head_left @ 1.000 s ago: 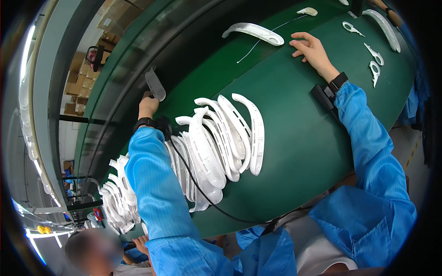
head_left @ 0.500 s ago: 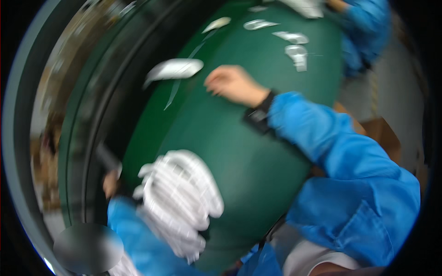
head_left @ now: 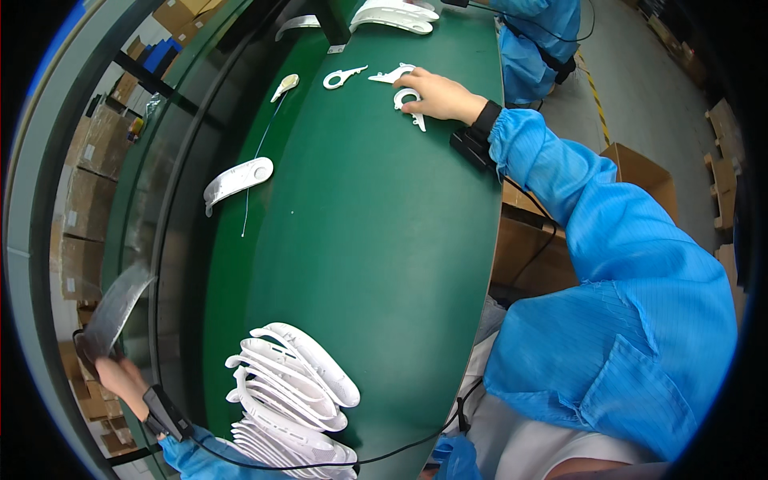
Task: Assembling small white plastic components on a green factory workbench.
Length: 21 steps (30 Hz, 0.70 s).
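My left hand (head_left: 122, 382) is out past the bench's left side. Its fingers close round a greyish, curved piece (head_left: 120, 308) that motion blurs; I cannot make out its kind. My right hand (head_left: 442, 96) reaches over the green bench top, fingers bent and apart. Under its fingertips lie a white ring-shaped plastic part with a short arm (head_left: 418, 120) and a pointed white plastic part (head_left: 386, 78). Whether the fingers touch them is hard to tell. Another ringed white part (head_left: 332, 80) lies to their left.
Nested white curved shells (head_left: 304, 400) fill the near left of the green bench (head_left: 360, 240). A single white shell (head_left: 238, 178) and a small part on a thin cord (head_left: 286, 84) lie farther off. Dark posts edge the left. A blue-sleeved person (head_left: 536, 48) stands at the far right.
The view has turned. My right hand has moved from bare bench near the single shell to the small ringed parts. My left hand has swung farther left with the greyish piece.
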### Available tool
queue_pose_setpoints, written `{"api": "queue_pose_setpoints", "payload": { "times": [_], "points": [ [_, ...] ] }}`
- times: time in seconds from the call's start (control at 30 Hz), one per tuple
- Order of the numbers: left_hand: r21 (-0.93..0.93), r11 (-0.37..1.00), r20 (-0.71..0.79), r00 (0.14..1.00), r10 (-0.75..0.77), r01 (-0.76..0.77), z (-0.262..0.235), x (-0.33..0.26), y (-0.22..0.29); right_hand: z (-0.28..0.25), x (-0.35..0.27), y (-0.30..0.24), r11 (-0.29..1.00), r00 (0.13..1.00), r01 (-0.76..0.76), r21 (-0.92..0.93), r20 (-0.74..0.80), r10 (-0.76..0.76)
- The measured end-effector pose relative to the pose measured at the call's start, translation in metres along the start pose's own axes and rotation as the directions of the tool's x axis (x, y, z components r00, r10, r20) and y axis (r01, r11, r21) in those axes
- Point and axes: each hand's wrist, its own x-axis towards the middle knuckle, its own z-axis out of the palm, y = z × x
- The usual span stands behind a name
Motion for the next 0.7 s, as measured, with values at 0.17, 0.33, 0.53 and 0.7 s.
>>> {"api": "queue_pose_setpoints", "payload": {
  "times": [0.17, 0.33, 0.53, 0.7],
  "points": [
    [-0.186, 0.981, 0.573, 0.817, 0.066, 0.051, 0.106, -0.059, 0.035, 0.003, 0.009, -0.003, 0.992, 0.959, -0.07, 0.1, 0.281, 0.04],
    [0.108, 0.967, 0.986, 0.15, -0.074, -0.231, 0.177, -0.175, 0.082, 0.002, 0.006, 0.003, 0.986, 0.943, -0.056, 0.155, 0.333, 0.001],
    [0.214, 0.897, 0.914, -0.244, -0.324, -0.388, 0.219, -0.279, 0.025, 0.005, 0.0, -0.008, 0.948, 0.944, -0.027, 0.318, 0.32, -0.08],
    [0.412, 0.693, 0.868, 0.023, -0.497, -0.592, 0.198, -0.284, 0.044, 0.01, 0.0, -0.019, 0.952, 0.882, 0.051, 0.301, 0.434, -0.185]
  ]
}}
